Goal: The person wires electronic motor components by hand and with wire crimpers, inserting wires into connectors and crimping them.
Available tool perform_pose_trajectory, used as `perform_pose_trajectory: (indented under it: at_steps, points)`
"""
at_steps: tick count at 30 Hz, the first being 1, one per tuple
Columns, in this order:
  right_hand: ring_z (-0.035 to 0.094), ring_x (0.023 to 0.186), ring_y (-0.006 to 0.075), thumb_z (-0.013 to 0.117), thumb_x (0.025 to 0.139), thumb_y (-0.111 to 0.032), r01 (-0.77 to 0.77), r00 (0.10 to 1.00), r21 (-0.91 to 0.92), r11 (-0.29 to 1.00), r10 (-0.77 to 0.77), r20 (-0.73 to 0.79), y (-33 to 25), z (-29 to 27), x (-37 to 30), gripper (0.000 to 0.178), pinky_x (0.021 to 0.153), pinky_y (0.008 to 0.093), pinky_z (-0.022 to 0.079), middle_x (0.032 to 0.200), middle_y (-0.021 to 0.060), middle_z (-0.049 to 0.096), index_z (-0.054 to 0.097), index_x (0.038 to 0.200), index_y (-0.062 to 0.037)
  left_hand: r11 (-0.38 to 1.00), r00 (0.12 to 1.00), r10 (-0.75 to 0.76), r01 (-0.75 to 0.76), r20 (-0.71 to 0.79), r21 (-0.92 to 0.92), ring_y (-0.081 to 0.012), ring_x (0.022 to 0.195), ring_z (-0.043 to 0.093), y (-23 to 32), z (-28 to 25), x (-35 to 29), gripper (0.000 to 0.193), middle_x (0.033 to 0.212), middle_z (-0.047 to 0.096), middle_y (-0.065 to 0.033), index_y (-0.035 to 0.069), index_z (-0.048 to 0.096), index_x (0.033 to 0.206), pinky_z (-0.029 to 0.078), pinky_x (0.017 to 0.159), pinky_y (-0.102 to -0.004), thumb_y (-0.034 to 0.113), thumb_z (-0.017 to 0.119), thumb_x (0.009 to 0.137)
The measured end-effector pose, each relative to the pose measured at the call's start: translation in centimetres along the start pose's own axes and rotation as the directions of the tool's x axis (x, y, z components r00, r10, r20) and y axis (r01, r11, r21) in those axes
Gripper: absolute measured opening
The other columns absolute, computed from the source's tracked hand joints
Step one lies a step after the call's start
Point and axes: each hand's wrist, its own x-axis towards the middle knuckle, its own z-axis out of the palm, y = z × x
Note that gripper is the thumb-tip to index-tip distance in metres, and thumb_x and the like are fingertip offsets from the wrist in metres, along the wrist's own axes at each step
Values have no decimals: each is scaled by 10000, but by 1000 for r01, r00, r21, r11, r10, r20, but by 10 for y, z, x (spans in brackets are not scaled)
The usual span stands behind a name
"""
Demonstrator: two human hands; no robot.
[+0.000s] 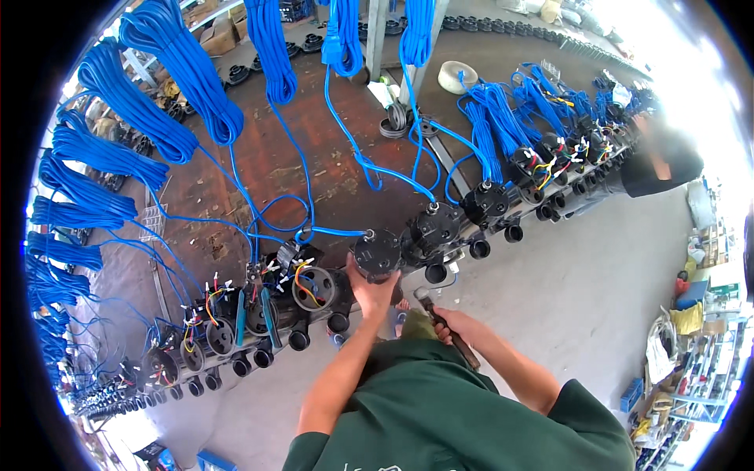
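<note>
My left hand (369, 289) is wrapped round the near side of a black round cover (377, 251) on a pump-like unit in the row. A blue cable (338, 231) runs into this cover's top. Lower and to the right, my right hand (457, 325) is closed on the handle of a hammer (425, 299), its head just off the row. To the right of my left hand stands another covered black unit (434, 229). On the left, an open unit (316, 289) shows coloured wires.
Bundled blue cables (177, 67) hang at the far left, and more coils (495, 118) lie at the right. Two blue-handled tools (269, 318) lean on the row. A blurred co-worker (660, 157) is at the far right. Stocked shelves (699, 385) stand lower right.
</note>
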Motion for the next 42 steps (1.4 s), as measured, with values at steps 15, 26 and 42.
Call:
perform_pose_trajectory:
  at_steps: [15,26,42]
  points:
    - [398,476,48,478,1109,-537,1,999,-5,1000,-1,-49,-8,19,19,446,413,235,342,651,-67,456,507,915,-137,997,990,44,-35,130,-75,-412,1203,647,-53,5,12,1019,1301,640,-227,13,454,1453,525,1030,-482,280,973,617]
    - [402,527,70,505,1117,-494,32,999,18,999,-33,22,-18,43,-47,424,467,270,348,700,-64,430,546,1005,-86,1000,992,-1,-1,125,16,-435,1181,634,-18,-7,12,993,1280,637,-240,8,476,1437,515,1027,-498,279,962,615]
    - [406,546,39,541,1115,-423,186,982,131,974,-181,-48,-29,13,-108,361,464,241,340,723,-66,447,565,1042,-70,942,995,-17,47,-94,333,-475,1261,498,-35,0,-32,890,1324,555,-292,-114,497,1353,382,1110,-553,253,922,662]
